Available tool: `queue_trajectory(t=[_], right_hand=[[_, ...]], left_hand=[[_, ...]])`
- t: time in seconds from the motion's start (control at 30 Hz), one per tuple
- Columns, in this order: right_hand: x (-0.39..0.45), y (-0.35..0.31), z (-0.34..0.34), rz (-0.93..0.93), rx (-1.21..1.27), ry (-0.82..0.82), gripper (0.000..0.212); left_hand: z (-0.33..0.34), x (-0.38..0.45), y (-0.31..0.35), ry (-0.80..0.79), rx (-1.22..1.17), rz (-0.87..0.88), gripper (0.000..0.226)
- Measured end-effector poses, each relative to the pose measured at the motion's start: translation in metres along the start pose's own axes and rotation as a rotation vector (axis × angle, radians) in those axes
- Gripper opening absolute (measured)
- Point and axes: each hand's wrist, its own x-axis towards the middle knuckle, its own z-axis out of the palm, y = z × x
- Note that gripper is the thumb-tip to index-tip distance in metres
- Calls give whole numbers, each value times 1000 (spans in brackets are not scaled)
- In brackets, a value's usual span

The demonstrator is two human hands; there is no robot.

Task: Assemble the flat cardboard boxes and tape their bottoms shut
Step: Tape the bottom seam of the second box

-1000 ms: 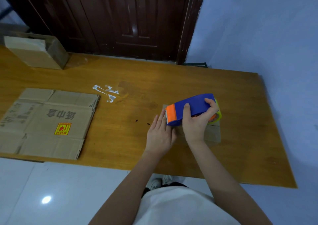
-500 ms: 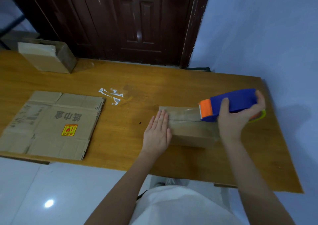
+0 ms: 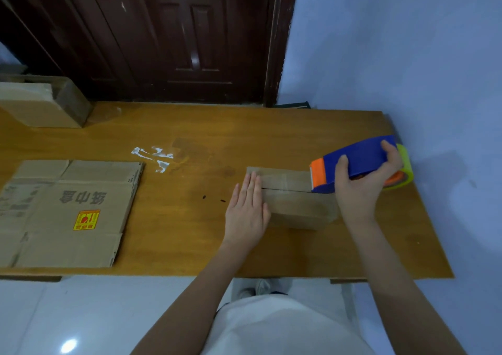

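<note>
Over at nine o'clock on the wooden table (image 3: 206, 126) lies a flattened cardboard sheet (image 3: 68, 213), printed side up with a yellow and red sticker near its middle. Behind it, toward ten o'clock, a made-up carton (image 3: 46, 104) sits by the dark door (image 3: 168, 34). A few white scraps (image 3: 156, 157) are stuck to the tabletop around eleven o'clock of the table's centre.

Right of centre stands the small cardboard box (image 3: 293, 199), its flaps closed upward and a seam running across the top. The left hand (image 3: 248, 210) lies flat with fingers straight and together, pressing on the box's nine o'clock end, fingertips reaching onto the top face. A strip of clear tape (image 3: 282, 182) looks to run along the seam from those fingers toward three o'clock.

At the box's three o'clock end the right hand (image 3: 361, 186) is wrapped round a blue tape dispenser (image 3: 355, 161), thumb on the near side, fingers curled over the top. Its orange nose meets the box's top edge there, so the box lies just at nine o'clock of that grip. A yellow-green roll (image 3: 406, 169) shows behind the hand, close to the blue wall (image 3: 407, 55).
</note>
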Motion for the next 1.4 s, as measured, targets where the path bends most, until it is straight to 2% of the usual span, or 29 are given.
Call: queue_trajectory(t=[0.43, 0.67, 0.8, 0.9, 1.0, 1.2, 1.4], right_hand=[[-13, 19, -3, 67, -102, -70, 59], [-24, 23, 1, 96, -254, -124, 52], [-25, 27, 2, 73, -268, -97, 50], [-27, 36, -1, 60, -225, -65, 52], [-26, 40, 0, 70, -207, -29, 50], [-27, 39, 23, 12, -160, -71, 41], [-28, 22, 78, 53, -92, -256, 45]], left_hand=[[3, 6, 3, -8, 9, 9, 52], [3, 11, 4, -48, 44, 14, 52], [-3, 12, 10, -33, 89, 9, 53], [-6, 18, 20, -27, 91, 120, 55], [2, 22, 29, -103, 59, 264, 62], [3, 18, 7, -170, 138, 166, 71], [-11, 12, -31, -146, 182, -48, 72]])
